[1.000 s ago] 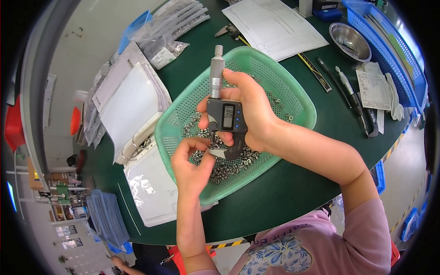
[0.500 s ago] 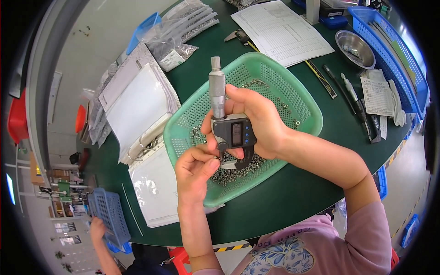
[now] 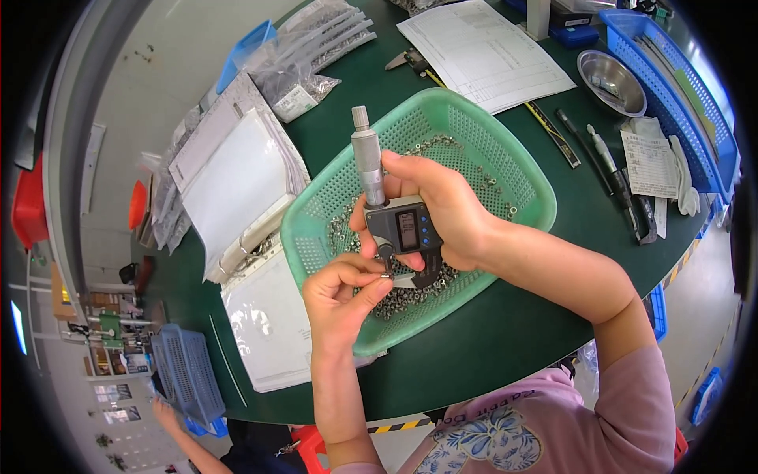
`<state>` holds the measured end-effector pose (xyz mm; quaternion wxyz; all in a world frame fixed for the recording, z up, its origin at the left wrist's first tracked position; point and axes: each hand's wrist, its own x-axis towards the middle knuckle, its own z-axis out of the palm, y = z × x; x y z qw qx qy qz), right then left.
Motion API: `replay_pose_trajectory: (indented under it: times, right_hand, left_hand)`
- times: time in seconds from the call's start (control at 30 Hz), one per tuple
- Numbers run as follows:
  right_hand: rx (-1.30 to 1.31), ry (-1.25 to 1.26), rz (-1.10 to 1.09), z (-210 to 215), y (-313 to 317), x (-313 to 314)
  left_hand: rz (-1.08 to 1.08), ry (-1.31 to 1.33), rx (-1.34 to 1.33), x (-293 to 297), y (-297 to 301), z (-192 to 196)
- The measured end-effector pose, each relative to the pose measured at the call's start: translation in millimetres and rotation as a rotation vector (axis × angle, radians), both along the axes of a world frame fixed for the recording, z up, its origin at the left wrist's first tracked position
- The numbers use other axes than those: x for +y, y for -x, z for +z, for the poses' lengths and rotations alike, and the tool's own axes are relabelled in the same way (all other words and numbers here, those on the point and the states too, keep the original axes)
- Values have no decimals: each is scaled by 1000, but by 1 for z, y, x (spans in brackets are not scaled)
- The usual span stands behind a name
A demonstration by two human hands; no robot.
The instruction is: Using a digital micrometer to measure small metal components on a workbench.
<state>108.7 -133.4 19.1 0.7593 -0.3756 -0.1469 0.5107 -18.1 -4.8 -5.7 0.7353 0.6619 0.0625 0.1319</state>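
My right hand is wrapped round a digital micrometer with a silver thimble and a dark body with a small screen. The micrometer stands nearly upright, leaning slightly left, over a green perforated basket. Between thumb and forefinger, my left hand pinches a small metal part at the micrometer's jaws. Whether both jaws touch the part is too small to tell. Many similar small metal parts lie on the basket's floor below, partly hidden by my hands.
An open ring binder lies left of the basket; bagged parts sit behind it. Farther back are paper sheets and a caliper. A metal bowl, tools and a blue basket stand right. A co-worker's arm shows lower left.
The micrometer has tilted a little left and dipped slightly. My left fingers have shifted a little right at its jaws, where the small part now shows. The co-worker's hand has moved down.
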Motion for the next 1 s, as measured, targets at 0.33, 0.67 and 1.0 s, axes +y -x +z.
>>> replay_pose_trajectory:
  times: [0.33, 0.67, 1.0]
  right_hand:
    - [-1, 40, -17, 1, 0, 1]
    - [-29, -17, 35, -1, 2, 2]
    - [-56, 13, 85, -2, 0, 1]
  left_hand:
    - [20, -137, 31, 0, 1, 1]
    - [-33, -14, 74, 5, 3, -1]
    - [-100, -56, 96, 5, 1, -2]
